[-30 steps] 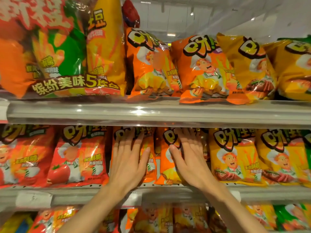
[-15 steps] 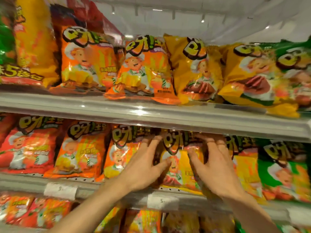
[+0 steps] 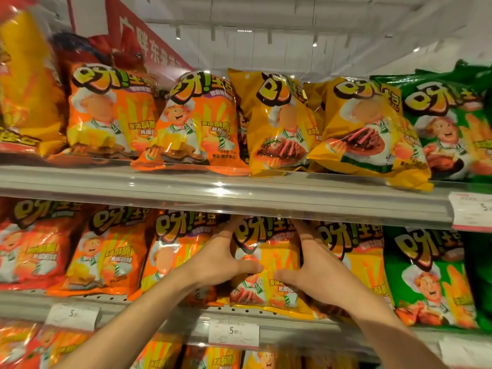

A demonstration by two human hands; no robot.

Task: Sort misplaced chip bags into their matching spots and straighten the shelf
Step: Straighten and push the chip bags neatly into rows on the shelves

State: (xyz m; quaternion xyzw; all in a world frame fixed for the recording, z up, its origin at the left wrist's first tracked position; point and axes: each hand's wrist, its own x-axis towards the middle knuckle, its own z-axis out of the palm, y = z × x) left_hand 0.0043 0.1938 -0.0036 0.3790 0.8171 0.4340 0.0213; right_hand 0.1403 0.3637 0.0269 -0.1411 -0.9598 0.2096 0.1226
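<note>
A yellow chip bag (image 3: 274, 265) stands upright in the middle shelf row, between orange bags (image 3: 173, 251) on its left and more yellow bags (image 3: 359, 259) on its right. My left hand (image 3: 221, 259) grips its left side and my right hand (image 3: 314, 270) grips its right side, thumbs on the front, fingers behind the edges. Red bags (image 3: 29, 249) stand at the row's far left and green bags (image 3: 428, 275) at its right.
The upper shelf (image 3: 239, 193) carries orange bags (image 3: 191, 123), yellow bags (image 3: 364, 129) leaning over the lip, and green bags (image 3: 452, 123). Price tags (image 3: 233, 332) line the middle shelf rail. A lower shelf holds more bags (image 3: 159, 352).
The view has shifted right along the shelf. Both hands moved from lying flat on orange bags to clasping the sides of a yellow bag.
</note>
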